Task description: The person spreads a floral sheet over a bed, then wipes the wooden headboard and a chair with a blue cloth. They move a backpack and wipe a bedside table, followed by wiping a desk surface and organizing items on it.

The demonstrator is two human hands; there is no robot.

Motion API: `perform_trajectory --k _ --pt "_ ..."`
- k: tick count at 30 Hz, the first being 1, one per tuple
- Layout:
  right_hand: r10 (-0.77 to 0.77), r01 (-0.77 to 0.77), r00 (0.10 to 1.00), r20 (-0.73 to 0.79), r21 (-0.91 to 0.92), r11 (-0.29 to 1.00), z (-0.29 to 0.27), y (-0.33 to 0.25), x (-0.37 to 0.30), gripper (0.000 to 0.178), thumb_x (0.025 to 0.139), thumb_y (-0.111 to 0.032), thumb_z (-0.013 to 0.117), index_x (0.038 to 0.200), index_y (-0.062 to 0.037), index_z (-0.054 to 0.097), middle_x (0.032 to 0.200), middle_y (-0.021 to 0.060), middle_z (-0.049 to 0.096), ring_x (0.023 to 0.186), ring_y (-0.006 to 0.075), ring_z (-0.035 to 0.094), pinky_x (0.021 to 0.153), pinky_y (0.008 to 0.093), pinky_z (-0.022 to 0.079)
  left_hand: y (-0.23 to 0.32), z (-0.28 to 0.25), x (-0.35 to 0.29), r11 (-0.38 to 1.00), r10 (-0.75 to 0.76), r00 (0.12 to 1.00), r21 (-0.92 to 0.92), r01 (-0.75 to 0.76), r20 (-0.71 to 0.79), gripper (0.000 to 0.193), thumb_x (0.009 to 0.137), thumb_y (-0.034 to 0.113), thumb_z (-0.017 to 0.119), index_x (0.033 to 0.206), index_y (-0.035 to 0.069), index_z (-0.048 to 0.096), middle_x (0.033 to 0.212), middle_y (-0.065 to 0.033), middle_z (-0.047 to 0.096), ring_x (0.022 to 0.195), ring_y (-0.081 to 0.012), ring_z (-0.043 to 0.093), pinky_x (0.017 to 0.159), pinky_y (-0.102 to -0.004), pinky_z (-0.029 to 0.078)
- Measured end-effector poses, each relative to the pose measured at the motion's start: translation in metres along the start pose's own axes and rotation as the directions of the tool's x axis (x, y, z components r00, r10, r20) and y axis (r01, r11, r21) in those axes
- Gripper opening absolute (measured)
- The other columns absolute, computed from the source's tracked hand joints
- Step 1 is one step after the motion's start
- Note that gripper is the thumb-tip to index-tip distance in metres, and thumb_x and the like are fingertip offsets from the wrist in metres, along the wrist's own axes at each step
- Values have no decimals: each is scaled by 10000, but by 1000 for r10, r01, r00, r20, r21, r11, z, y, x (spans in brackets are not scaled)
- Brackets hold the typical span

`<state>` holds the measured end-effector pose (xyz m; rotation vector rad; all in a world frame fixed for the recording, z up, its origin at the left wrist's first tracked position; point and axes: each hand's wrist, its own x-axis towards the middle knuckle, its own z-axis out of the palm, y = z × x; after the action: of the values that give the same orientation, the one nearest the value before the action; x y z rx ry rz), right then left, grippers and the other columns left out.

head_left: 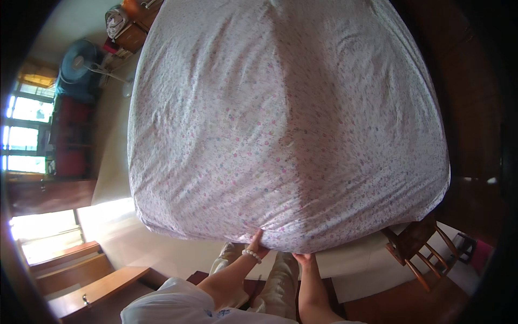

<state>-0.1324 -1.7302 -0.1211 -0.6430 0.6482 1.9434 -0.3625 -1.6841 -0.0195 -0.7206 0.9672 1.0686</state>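
Note:
A white bed sheet [226,124] with a small pink and blue floral print covers a bed that fills the middle of the view. It wraps down over the near edge and has creases running toward my hands. My left hand [257,246], with a pale beaded bracelet [252,255] at the wrist, grips the near edge, thumb on top and the other fingers hidden beneath. Close by on its right, my right hand [304,258] holds the same edge from below. Most of its fingers are out of sight under the fabric.
A wooden chair [413,245] stands by the bed's near right corner. On the left are a blue fan [81,60], windows [27,132] and an open wooden drawer or cabinet door [100,289]. Dark wooden furniture [475,108] lines the right side.

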Motion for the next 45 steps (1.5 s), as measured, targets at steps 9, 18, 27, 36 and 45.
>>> perform_trajectory --k 9,18,27,36,45 --pt "-123 94 928 -351 -100 991 29 -46 57 478 847 -421 631 1189 -90 581 1214 95 590 1131 241 532 942 435 440 -4 30 -30 998 -49 996 -30 52 80 494 881 335 616 1279 70 495 1325 -129 510 1239 -298 461 1085 -478 317" --pt "-182 117 903 -389 -185 976 31 -114 79 503 831 -420 647 1191 -77 572 1203 110 593 1119 254 539 934 431 444 -85 66 6 998 -45 998 -44 47 33 699 811 445 692 1357 108 414 1385 -99 442 1280 -301 399 1082 -501 304" --pt "-199 110 888 -414 -229 967 53 -127 105 528 814 -419 663 1192 -64 563 1193 126 596 1107 267 547 925 428 448 -85 63 11 990 -137 991 40 137 -6 669 865 505 598 1360 93 416 1370 -111 474 1259 -309 441 1051 -491 346" --pt "-206 104 871 -447 -241 965 56 -122 106 554 797 -418 678 1193 -51 554 1182 142 599 1095 280 555 916 424 451 -75 98 -74 986 -165 962 20 164 219 734 848 382 650 1410 32 332 1420 -143 421 1310 -289 398 1138 -427 252" --pt "-221 107 858 -464 -259 960 50 -122 102 581 781 -416 694 1195 -37 545 1171 157 601 1083 294 563 907 420 455 -76 89 -86 982 -189 956 27 188 226 802 836 444 644 1426 27 298 1451 -145 375 1331 -302 360 1144 -442 224"
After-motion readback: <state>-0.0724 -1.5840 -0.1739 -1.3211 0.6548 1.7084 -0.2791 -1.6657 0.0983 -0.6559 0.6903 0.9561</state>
